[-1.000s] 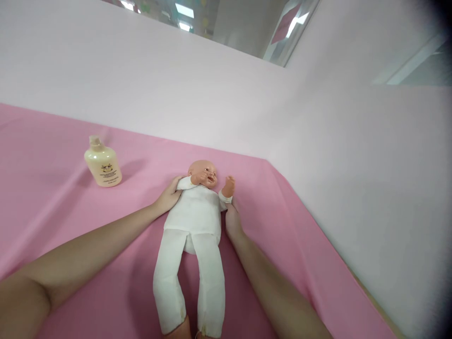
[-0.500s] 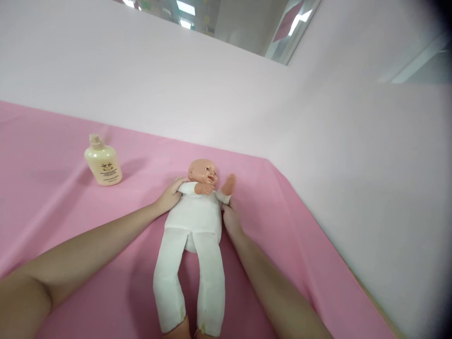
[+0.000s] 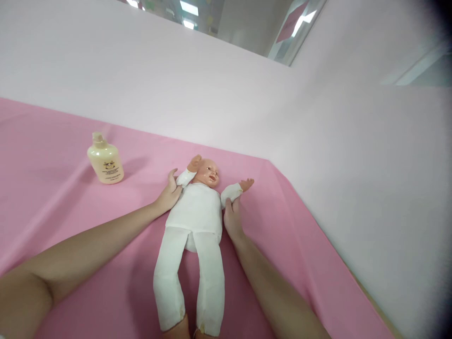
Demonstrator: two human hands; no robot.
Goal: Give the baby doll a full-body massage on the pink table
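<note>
A baby doll point(image 3: 194, 209) with a white cloth body lies face up, its head at the far end and its legs toward me. Its two arms are raised outward, one on each side of the head. My left hand point(image 3: 171, 192) is at the doll's upper arm on the left, thumb against the white sleeve and one finger pointing up; its other fingers are partly hidden. On the opposite side, my right hand point(image 3: 232, 214) is closed around the other upper arm, thumb on top.
A pale yellow pump bottle point(image 3: 106, 162) with a printed label stands left of the doll. Pink cloth point(image 3: 141, 150) covers the table. White walls point(image 3: 158, 84) rise behind and to the right, with a window point(image 3: 247, 28) above.
Both doll arms have swung outward: the left one from across the chest up beside the head, the right one out to the right. My hands stay at the upper arms.
</note>
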